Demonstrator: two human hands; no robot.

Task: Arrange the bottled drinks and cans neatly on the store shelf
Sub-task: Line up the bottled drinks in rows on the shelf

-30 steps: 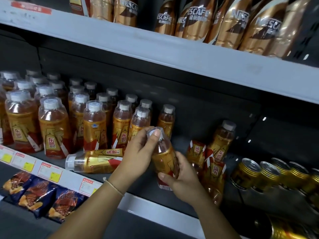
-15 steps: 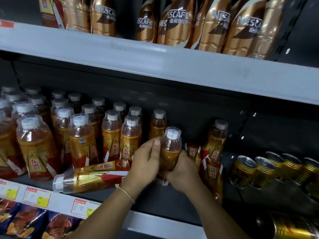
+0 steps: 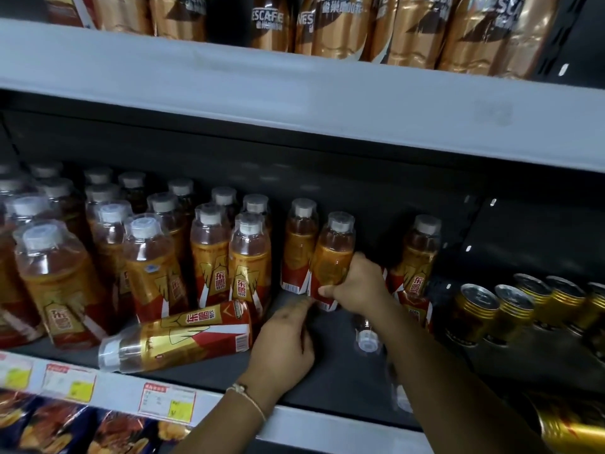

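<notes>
Several orange drink bottles with white caps (image 3: pixel 147 267) stand in rows on the dark middle shelf (image 3: pixel 327 381). My right hand (image 3: pixel 357 286) grips the lower body of one upright bottle (image 3: pixel 332 257), set beside the rightmost standing bottle (image 3: pixel 299 247) of the rows. My left hand (image 3: pixel 284 342) hovers low in front, blurred fingers reaching toward that bottle's base and holding nothing. Just left of that hand, one bottle (image 3: pixel 176 335) lies on its side at the shelf's front. Another lying bottle (image 3: pixel 366 339) shows under my right forearm.
A lone upright bottle (image 3: pixel 420 263) stands right of my hand, with gold cans (image 3: pixel 481 312) lying on their sides further right. Brown coffee bottles (image 3: pixel 337 24) fill the upper shelf. Price tags (image 3: pixel 167 404) line the shelf's edge, snack bags (image 3: pixel 49 427) below.
The bottle went from tilted in both hands to upright next to the rows. My left hand let go and dropped to the shelf's front; my right hand still grips it.
</notes>
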